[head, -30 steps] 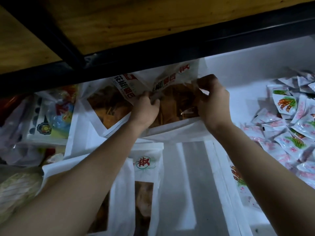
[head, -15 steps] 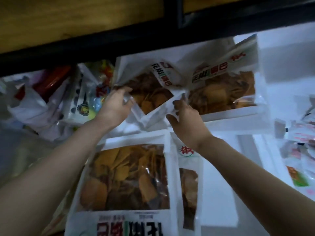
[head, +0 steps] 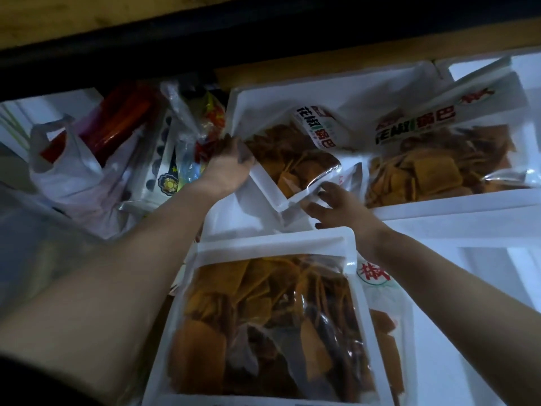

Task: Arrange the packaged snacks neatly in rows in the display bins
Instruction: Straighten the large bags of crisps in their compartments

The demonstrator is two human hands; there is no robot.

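nearest snack bag [head: 263, 317] cut off at bottom edge, left hand [head: 229, 168] fingertips blurred against tilted snack bag [head: 292, 162]

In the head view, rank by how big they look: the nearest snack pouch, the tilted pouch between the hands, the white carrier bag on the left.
1. nearest pouch: largest, partly from closeness to the camera.
2-3. tilted pouch and white carrier bag: look alike, unranked.

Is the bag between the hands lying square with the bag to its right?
No, the left bag lies tilted, its label slanting steeply, while the right bag sits roughly level.
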